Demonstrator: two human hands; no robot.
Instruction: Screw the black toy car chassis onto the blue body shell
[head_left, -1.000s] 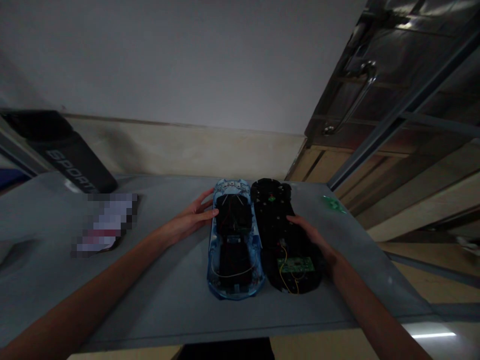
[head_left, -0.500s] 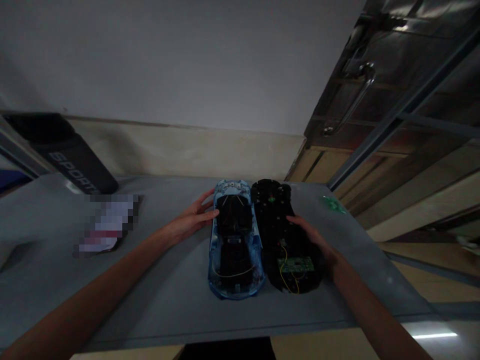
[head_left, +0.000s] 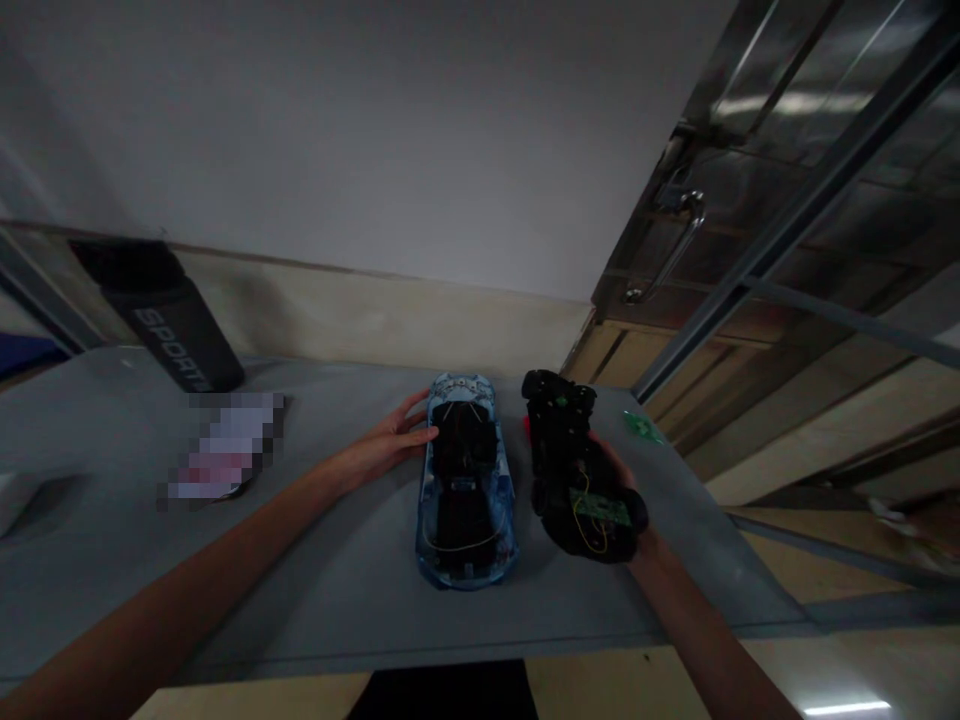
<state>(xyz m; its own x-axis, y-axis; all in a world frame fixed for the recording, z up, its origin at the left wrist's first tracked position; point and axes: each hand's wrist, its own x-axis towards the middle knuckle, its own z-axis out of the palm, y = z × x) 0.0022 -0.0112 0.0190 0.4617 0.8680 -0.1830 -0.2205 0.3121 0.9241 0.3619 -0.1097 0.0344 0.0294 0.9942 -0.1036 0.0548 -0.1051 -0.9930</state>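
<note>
A blue toy car body shell point(head_left: 465, 550) with dark window areas lies lengthwise on the grey table. At its left edge is my left hand point(head_left: 386, 445), thumb over the rim and fingers along the side; how far they reach beneath is hidden. Right of the shell, a black toy car chassis point(head_left: 562, 450) with a green circuit board point(head_left: 601, 507) and yellow wires is tilted and raised a little. My right hand point(head_left: 619, 470) grips its right side, mostly hidden behind it. A small red patch point(head_left: 527, 430) shows at the chassis's left edge; I cannot tell what it is.
A dark bottle marked SPORT point(head_left: 180, 330) leans at the back left, near a blurred-out flat item point(head_left: 229, 445). A small green packet point(head_left: 643, 427) lies at the table's point(head_left: 337, 590) right. Wall behind; metal door point(head_left: 720, 200) and frame bars point(head_left: 686, 325) at the right.
My right hand has taken hold of the chassis, lifting and tilting it away from the shell, so a gap shows between them. My left hand stays at the shell. The view has shifted slightly.
</note>
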